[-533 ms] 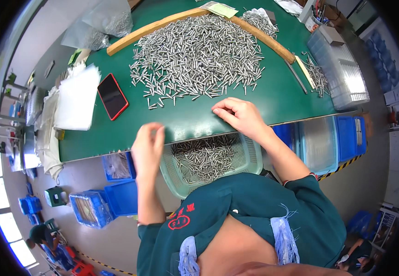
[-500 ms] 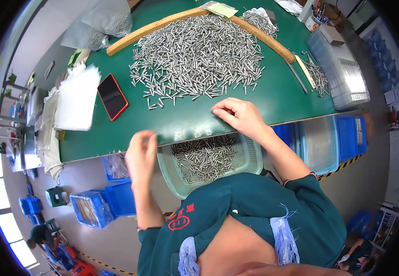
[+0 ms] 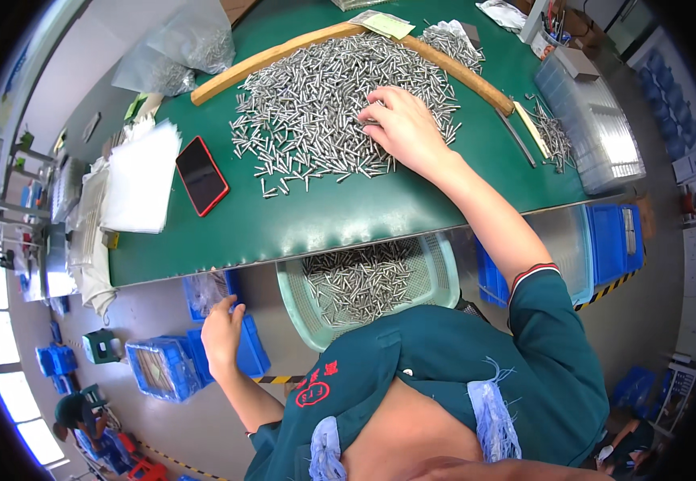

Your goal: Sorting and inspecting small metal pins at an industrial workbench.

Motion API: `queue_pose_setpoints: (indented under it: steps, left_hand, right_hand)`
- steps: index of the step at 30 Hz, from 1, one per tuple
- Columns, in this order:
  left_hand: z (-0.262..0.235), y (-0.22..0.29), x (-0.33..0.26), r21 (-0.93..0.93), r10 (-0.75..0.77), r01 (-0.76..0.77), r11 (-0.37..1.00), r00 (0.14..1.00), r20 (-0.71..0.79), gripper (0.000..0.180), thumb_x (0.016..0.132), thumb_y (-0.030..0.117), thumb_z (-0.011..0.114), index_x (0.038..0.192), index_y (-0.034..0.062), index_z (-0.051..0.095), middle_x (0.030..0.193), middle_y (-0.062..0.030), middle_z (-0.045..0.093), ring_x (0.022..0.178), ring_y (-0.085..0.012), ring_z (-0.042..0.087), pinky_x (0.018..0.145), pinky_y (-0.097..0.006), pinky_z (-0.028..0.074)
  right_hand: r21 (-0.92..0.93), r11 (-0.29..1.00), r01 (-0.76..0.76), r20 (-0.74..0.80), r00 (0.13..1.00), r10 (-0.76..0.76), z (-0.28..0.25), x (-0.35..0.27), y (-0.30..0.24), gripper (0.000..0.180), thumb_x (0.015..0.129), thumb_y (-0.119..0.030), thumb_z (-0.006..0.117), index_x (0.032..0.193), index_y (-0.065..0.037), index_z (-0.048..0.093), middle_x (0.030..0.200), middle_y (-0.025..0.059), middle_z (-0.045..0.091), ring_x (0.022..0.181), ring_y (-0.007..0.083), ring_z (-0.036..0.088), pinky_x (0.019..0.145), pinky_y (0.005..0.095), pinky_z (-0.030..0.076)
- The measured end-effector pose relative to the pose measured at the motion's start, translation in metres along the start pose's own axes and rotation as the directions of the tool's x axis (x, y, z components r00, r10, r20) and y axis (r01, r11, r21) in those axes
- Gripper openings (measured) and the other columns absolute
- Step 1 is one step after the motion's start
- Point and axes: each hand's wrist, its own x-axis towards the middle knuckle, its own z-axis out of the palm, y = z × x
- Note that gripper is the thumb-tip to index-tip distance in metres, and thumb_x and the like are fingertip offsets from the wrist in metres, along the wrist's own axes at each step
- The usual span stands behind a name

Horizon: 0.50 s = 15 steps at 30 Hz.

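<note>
A broad heap of small silvery metal pins [image 3: 308, 104] lies spread on the green tabletop [image 3: 284, 228]. Over the right side of this heap reaches my right hand [image 3: 406, 132], palm down. Its fingers are bent and spaced apart, with the tips at the pins; no pin shows clearly in its grasp. My left hand [image 3: 223, 337] hangs off the table's front edge, close to blue bins below. Loosely curled, its fingers stay apart with nothing visible in them. Under the table edge, against my body, sits a pale green basket [image 3: 290, 301] with many more pins inside.
Curved wooden strips [image 3: 272, 56] border the heap's far side. Left of it lie a red-edged phone [image 3: 202, 176] and white sheets [image 3: 141, 180]. Clear plastic bags [image 3: 173, 56] stand back left. To the right are a metal bar [image 3: 516, 138], loose metal parts [image 3: 552, 135] and clear plastic boxes [image 3: 592, 120].
My right hand has moved forward from the table's front area onto the pin heap. My left hand has dropped down and left, away from the table edge.
</note>
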Motion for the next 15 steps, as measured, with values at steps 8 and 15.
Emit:
queue_pose_setpoints:
  steps: [8,15]
  left_hand:
    - [-0.01,0.032,0.001,-0.32,0.169,-0.172,0.932,0.985,-0.035,0.028,0.089,0.022,0.062,0.111,0.0061,0.066,0.095,-0.0163,0.068,0.08,-0.0263,0.066,0.074,-0.035,0.052]
    - [-0.01,0.046,0.007,-0.4,0.218,-0.226,0.888,0.974,-0.067,0.026,0.09,0.022,0.062,0.11,0.0053,0.067,0.091,-0.0149,0.068,0.075,-0.0236,0.065,0.072,-0.033,0.051]
  right_hand:
    - [0.478,0.845,-0.238,0.097,0.971,0.219,-0.01,0.006,-0.009,0.013,0.09,-0.019,0.063,0.098,-0.008,0.066,0.104,0.004,0.067,0.099,0.018,0.062,0.084,0.0316,0.047]
    - [0.844,0.2,-0.498,0.433,0.852,0.294,-0.044,0.004,-0.034,0.022,0.094,-0.017,0.06,0.109,-0.001,0.062,0.097,0.0048,0.07,0.086,0.0079,0.065,0.068,0.0189,0.047]
